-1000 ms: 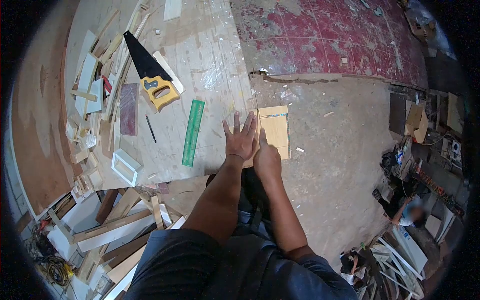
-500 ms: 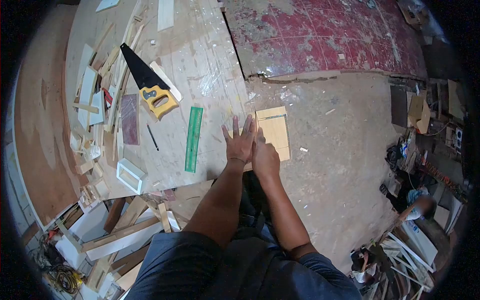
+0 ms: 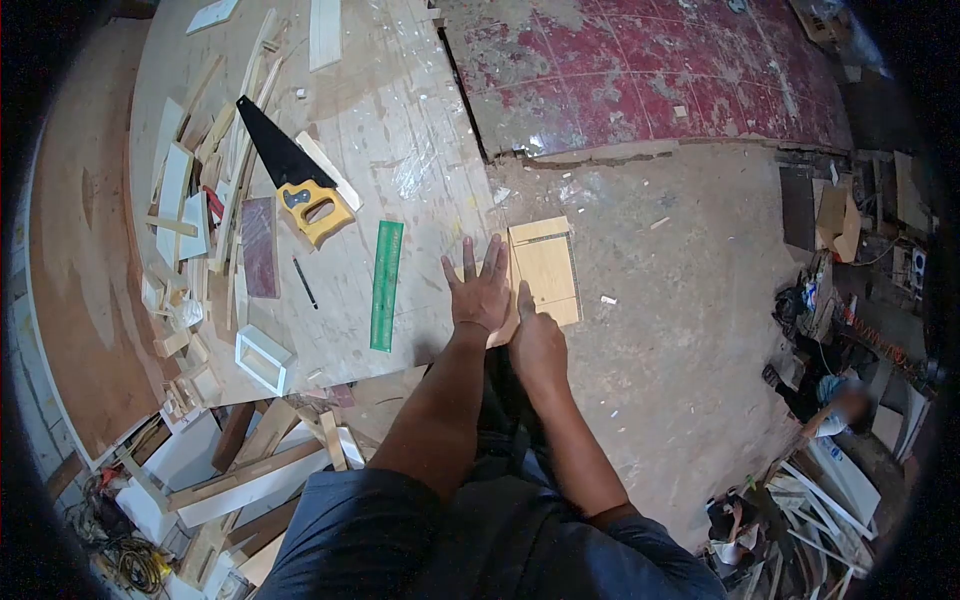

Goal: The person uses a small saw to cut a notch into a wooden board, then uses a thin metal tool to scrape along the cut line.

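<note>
The left hand (image 3: 480,298) lies flat with fingers spread, pressing on a pale wooden board (image 3: 546,268) at the edge of the bench (image 3: 430,195); part of the board appears to reach past that edge, over the floor (image 3: 680,240). The right hand (image 3: 540,350) is curled just beside it, index finger extended over the board close to a long dark line. Whether this closed grip has a tool in it, I cannot tell.

The step in hand looks like close work along that line with the board braced; any further stroke calls for firm left-palm pressure, fingertips clear of the line.

Left of the hands lie a green ruler (image 3: 386,287), a dark pencil (image 3: 305,282) and a yellow-handled handsaw (image 3: 288,160).
</note>
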Motion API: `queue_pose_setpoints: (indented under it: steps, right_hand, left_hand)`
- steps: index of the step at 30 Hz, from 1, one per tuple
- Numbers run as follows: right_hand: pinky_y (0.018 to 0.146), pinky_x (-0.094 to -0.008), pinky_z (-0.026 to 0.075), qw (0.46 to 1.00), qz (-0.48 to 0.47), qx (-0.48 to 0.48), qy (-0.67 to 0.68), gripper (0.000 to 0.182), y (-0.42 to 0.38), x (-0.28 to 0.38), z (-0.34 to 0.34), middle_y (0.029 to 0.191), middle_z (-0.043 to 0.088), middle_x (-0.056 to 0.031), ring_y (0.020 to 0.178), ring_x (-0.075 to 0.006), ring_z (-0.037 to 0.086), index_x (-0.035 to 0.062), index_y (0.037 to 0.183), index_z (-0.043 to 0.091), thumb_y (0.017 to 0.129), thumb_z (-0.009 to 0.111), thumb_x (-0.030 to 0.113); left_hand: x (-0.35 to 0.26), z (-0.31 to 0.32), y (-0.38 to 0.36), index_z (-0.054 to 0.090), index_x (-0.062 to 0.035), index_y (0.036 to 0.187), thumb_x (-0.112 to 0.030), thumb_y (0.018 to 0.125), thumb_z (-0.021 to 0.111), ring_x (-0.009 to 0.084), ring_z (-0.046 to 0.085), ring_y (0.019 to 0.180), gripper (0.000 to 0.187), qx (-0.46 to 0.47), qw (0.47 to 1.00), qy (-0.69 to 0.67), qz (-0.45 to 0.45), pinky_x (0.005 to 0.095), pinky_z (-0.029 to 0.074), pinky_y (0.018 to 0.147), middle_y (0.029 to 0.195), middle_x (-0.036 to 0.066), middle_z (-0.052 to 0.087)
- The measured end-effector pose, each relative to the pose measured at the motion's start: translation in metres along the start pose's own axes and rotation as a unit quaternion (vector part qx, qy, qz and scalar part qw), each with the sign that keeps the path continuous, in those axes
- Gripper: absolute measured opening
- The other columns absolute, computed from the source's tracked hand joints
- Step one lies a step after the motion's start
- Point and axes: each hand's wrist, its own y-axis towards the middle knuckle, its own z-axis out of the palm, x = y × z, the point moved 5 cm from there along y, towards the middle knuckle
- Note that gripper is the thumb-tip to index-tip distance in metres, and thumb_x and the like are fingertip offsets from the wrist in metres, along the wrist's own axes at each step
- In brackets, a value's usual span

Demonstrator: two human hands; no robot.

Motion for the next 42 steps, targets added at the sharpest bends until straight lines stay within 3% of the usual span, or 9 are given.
queue_pose_setpoints:
  steps: [4, 9, 15, 17, 20, 30, 33, 38, 42]
  right_hand:
    - [0.076, -0.0524, 0.051, 0.999, 0.017, 0.032, -0.007, 0.038, 0.034, -0.002, 0.016, 0.091, 0.065, -0.031, 0.088, -0.0469, 0.066, -0.0025, 0.129, 0.053, 0.101, 0.042, 0.019]
    - [0.077, -0.0526, 0.051, 0.999, 0.033, 0.015, 0.025, 0.034, 0.011, -0.009, 0.003, 0.089, 0.065, -0.0316, 0.086, -0.0479, 0.066, -0.0014, 0.122, 0.057, 0.101, 0.041, 0.019]
    - [0.081, -0.0516, 0.05, 1.0, 0.02, 0.012, 0.015, 0.042, 0.024, -0.013, 0.011, 0.094, 0.064, -0.0338, 0.088, -0.0461, 0.066, 0.001, 0.137, 0.052, 0.101, 0.04, 0.019]
    - [0.077, -0.0519, 0.051, 0.996, 0.03, 0.076, 0.048, 0.048, 0.046, -0.029, 0.039, 0.09, 0.065, -0.0328, 0.086, -0.0462, 0.066, 0.0047, 0.146, 0.043, 0.1, 0.043, 0.017]
    - [0.074, -0.0524, 0.051, 1.0, 0.002, -0.001, 0.01, 0.046, 0.016, -0.011, 0.011, 0.084, 0.065, -0.0317, 0.083, -0.0461, 0.066, 0.0028, 0.144, 0.044, 0.1, 0.045, 0.018]
    - [0.074, -0.0524, 0.05, 1.0, 0.002, 0.001, 0.031, 0.045, 0.051, -0.015, 0.03, 0.088, 0.063, -0.0331, 0.082, -0.0453, 0.065, -0.0002, 0.14, 0.045, 0.101, 0.047, 0.022]
    - [0.074, -0.0513, 0.05, 0.993, 0.061, 0.068, 0.078, 0.045, 0.015, -0.027, 0.024, 0.09, 0.063, -0.0328, 0.085, -0.0448, 0.065, -0.0008, 0.139, 0.045, 0.103, 0.041, 0.027]
    - [0.077, -0.0515, 0.05, 0.999, 0.018, 0.042, 0.015, 0.049, -0.013, -0.03, 0.02, 0.095, 0.063, -0.033, 0.089, -0.0457, 0.064, 0.0007, 0.145, 0.04, 0.102, 0.041, 0.026]
    - [0.074, -0.0531, 0.053, 0.998, -0.033, 0.006, 0.061, 0.062, 0.035, -0.025, 0.046, 0.096, 0.061, -0.0352, 0.086, -0.0495, 0.065, 0.0082, 0.154, 0.026, 0.097, 0.047, 0.015]
  left_hand:
    - [0.003, 0.012, 0.001, 0.02, -0.0194, 0.158, -0.038, 0.094, 0.047, 0.0381, 0.006, 0.152, 0.072, -0.062, 0.998, 0.026, 0.016, 0.0741, 0.0, 0.113, 0.167, -0.005, 0.011]
    - [-0.001, 0.0, -0.001, 0.021, -0.0186, 0.158, -0.037, 0.094, 0.048, 0.0381, 0.004, 0.152, 0.073, -0.028, 1.0, -0.011, 0.007, 0.0742, 0.0, 0.113, 0.167, -0.005, 0.012]
    - [-0.001, 0.01, 0.0, 0.022, -0.014, 0.158, -0.039, 0.093, 0.048, 0.0409, 0.008, 0.151, 0.074, -0.052, 0.998, 0.019, 0.017, 0.0747, 0.0, 0.112, 0.167, 0.0, 0.013]
    - [0.0, 0.004, 0.002, 0.022, -0.0135, 0.158, -0.036, 0.092, 0.05, 0.0409, 0.008, 0.151, 0.075, -0.08, 0.996, 0.013, 0.025, 0.0745, 0.0, 0.112, 0.167, 0.0, 0.014]
    - [-0.001, -0.001, 0.0, 0.021, -0.0136, 0.158, -0.037, 0.093, 0.049, 0.0409, 0.008, 0.151, 0.075, -0.031, 0.999, -0.014, 0.018, 0.0744, -0.001, 0.112, 0.167, 0.001, 0.014]
    - [0.003, 0.008, 0.002, 0.023, -0.0165, 0.157, -0.035, 0.091, 0.05, 0.0388, 0.004, 0.152, 0.074, -0.077, 0.997, 0.01, 0.021, 0.0745, 0.0, 0.112, 0.166, -0.004, 0.012]
    - [-0.002, 0.0, -0.001, 0.024, -0.0143, 0.157, -0.036, 0.091, 0.051, 0.0401, 0.005, 0.152, 0.074, -0.038, 0.999, 0.005, 0.016, 0.0747, 0.0, 0.112, 0.166, -0.001, 0.013]
    - [-0.001, -0.003, -0.002, 0.024, -0.0122, 0.157, -0.035, 0.091, 0.051, 0.0417, 0.005, 0.151, 0.074, 0.008, 1.0, -0.021, 0.008, 0.075, -0.001, 0.111, 0.167, 0.001, 0.013]
    - [0.002, 0.017, 0.002, 0.024, -0.0124, 0.157, -0.036, 0.092, 0.051, 0.0411, 0.004, 0.151, 0.074, -0.074, 0.996, 0.044, 0.027, 0.075, -0.001, 0.111, 0.167, 0.0, 0.012]
